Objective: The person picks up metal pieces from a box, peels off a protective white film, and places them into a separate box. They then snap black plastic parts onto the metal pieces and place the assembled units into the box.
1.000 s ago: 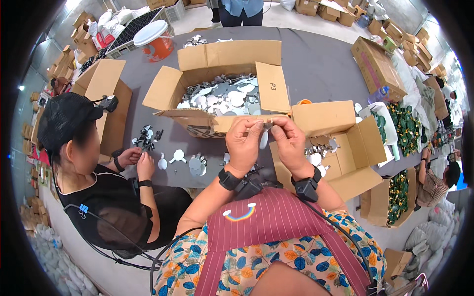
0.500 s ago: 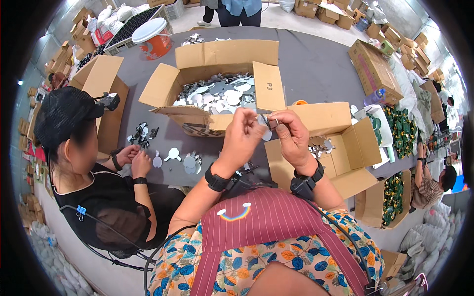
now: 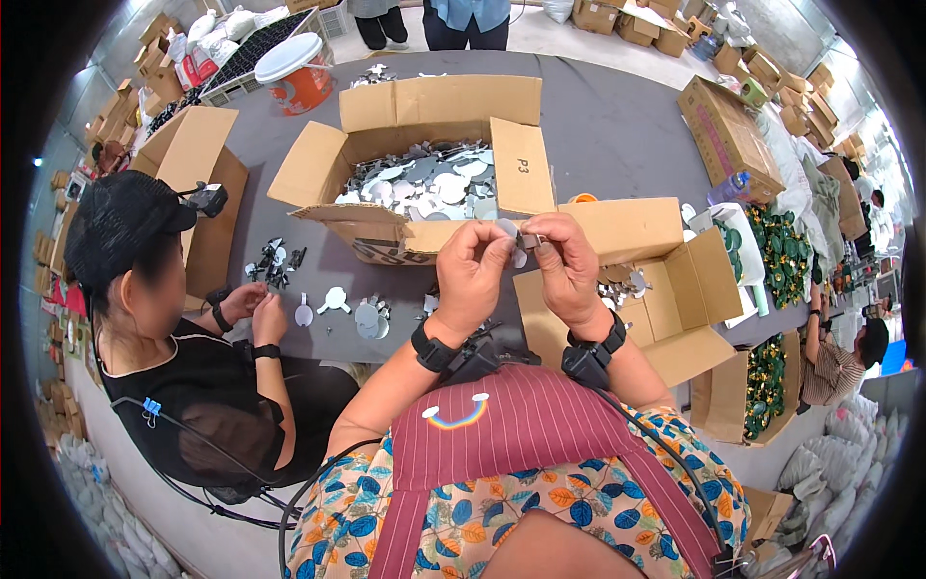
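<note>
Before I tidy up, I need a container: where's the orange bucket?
In the head view, the orange bucket stands at the upper left, on the far side of the grey table, beyond and left of the open cardboard box of flat pieces.

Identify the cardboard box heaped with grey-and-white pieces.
The central box, beyond the left hand; the box behind the right hand shows far fewer.

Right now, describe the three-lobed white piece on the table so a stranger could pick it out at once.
On the grey table, find the open carton heaped with flat pieces. Below its near left corner in the picture, between a stemmed disc and a cluster of grey discs, lies the white piece. Its three spread lobes set it apart from the round discs beside it.
</note>
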